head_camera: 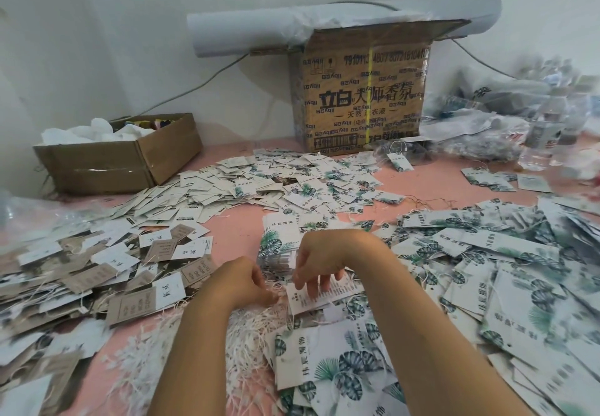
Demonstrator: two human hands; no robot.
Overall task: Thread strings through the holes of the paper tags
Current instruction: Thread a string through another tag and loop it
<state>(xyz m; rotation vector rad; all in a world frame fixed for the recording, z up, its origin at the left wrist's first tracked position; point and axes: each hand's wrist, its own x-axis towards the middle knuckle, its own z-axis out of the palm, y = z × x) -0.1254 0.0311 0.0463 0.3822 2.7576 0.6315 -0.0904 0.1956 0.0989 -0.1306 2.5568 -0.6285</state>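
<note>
Paper tags printed with green leaves cover the pink table. A white tag with small print [328, 295] lies face up just under my right hand [319, 264], whose curled fingertips rest on its top edge. My left hand [248, 282] has its fingers curled over a heap of white strings [250, 321] and pinches some strands. A neat stack of leaf tags [279, 240] stands just beyond both hands. Whether a string passes through the tag's hole is hidden by my fingers.
Brown and white tags [97, 273] pile at the left, leaf tags [506, 253] at the right. An open carton [107, 162] sits back left, a printed carton [360, 94] with a paper roll back centre, and plastic bags and bottles [539, 123] back right.
</note>
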